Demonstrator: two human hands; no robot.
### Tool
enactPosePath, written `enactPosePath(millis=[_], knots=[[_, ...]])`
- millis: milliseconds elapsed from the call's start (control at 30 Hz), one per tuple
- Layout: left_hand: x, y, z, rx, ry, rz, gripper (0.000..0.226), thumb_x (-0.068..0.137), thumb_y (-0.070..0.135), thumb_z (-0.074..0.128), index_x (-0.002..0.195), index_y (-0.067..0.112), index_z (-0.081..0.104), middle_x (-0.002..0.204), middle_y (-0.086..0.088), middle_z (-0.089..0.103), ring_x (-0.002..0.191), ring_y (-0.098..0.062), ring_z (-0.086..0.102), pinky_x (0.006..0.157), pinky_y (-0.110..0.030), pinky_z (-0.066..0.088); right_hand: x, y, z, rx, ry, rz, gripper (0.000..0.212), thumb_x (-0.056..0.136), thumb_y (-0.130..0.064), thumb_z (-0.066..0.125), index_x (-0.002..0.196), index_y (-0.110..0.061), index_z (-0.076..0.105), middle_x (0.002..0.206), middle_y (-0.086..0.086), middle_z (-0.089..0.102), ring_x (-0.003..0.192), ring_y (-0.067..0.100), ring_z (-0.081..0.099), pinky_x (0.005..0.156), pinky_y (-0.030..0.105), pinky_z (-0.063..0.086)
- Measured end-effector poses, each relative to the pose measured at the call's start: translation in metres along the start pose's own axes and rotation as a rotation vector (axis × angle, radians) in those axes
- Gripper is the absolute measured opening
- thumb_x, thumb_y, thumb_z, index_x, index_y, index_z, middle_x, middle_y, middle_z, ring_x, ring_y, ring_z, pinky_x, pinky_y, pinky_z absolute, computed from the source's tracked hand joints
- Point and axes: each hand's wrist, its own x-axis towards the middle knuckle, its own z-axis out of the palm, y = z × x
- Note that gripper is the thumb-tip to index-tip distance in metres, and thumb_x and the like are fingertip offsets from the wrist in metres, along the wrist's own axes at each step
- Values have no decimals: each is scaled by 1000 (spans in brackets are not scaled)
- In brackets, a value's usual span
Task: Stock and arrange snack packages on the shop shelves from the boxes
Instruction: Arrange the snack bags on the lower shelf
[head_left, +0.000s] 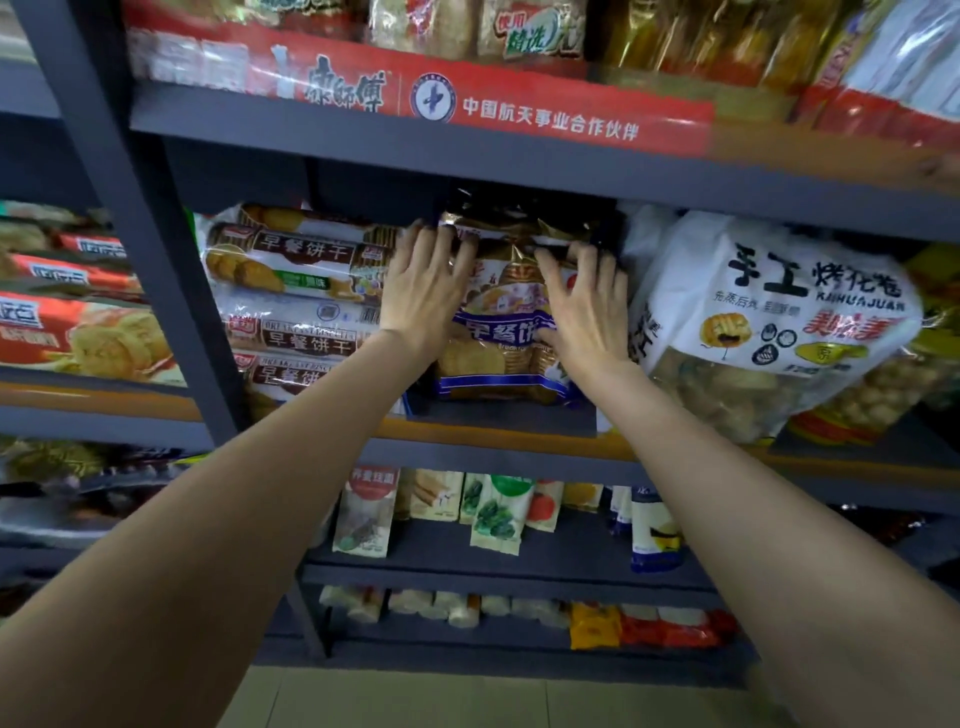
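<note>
Left to right along the middle shelf (498, 415): a stack of long biscuit packs (291, 291) lies flat, labels outward, filling the left of the bay so the fronts stay readable. Beside it stands the biscuit bag (498, 343), the item being placed, upright between the stack and a large white pastry bag (769, 312) on the right; the slot between them looks tight, which probably explains the two-handed push. The left hand (426, 291) lies flat on the bag's upper left, grip spread, fingers straight and pointing up toward the crimped top edge. The right hand (587, 306) mirrors it on the upper right, grip likewise spread, fingertips at the bag's seam; whether any finger hooks over the top cannot be told. Both forearms reach forward and upward, wrists nearly straight, palms pressing toward the shelf's back.
</note>
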Motion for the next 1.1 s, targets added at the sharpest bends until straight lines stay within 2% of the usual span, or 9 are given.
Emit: enactPosePath(millis=[167,233,333,500,700,767,867,1000,1100], knots=[[-14,6,10,-62,106,-40,85,93,39,50,149,6,-5,155,-22,6,144,-36,4,115,-43,-8,-15,-2,20,-47,201,36,107,56,-33,88,144,-18,28,145,22,34,127,44,38,102,54,34],[-26,10,18,-13,199,-20,78,91,28,53,147,0,7,153,-25,15,142,-37,15,115,-43,2,-27,2,28,-59,209,13,116,54,-39,88,147,-21,21,150,22,26,133,46,30,105,58,28],[-32,13,29,76,231,-12,87,84,39,67,143,-3,19,146,-25,34,133,-38,37,112,-44,17,-38,6,33,-18,140,11,122,58,-34,87,150,-26,7,155,22,9,139,50,13,110,60,13],[-9,9,28,-34,77,-7,86,97,36,43,144,2,-19,154,-25,-10,144,-37,2,113,-40,-10,-30,0,39,-74,109,78,124,63,-28,86,150,-27,-3,156,23,6,139,51,12,111,58,11],[-18,13,26,-72,117,-24,69,102,26,31,144,-1,-17,153,-27,-8,144,-38,0,113,-40,-11,-33,-4,44,-134,196,98,121,61,-28,87,150,-24,5,152,26,19,136,49,26,111,51,24],[-19,14,21,-67,144,-29,73,101,28,38,144,-1,-13,153,-29,-1,143,-40,4,112,-42,-8,-40,0,34,-100,238,53,115,61,-24,87,149,-22,14,151,26,23,135,47,29,109,51,27],[-25,29,-1,-111,244,16,87,82,25,65,146,-4,13,150,-30,20,139,-44,20,113,-47,6,-60,16,6,48,399,-64,87,72,-10,77,144,-14,28,148,26,26,134,43,32,107,51,32],[-36,84,-46,-458,15,177,92,86,28,60,149,6,-4,155,-24,-5,143,-42,4,116,-48,11,-102,61,-37,208,511,61,44,86,-9,55,128,-9,44,137,13,25,126,34,31,106,55,35],[-34,122,-66,-683,-81,198,100,87,36,61,145,18,-18,154,-19,-17,142,-38,17,107,-42,36,-120,110,-52,281,392,334,53,86,-22,61,135,-19,40,146,14,17,132,38,22,106,57,30]])
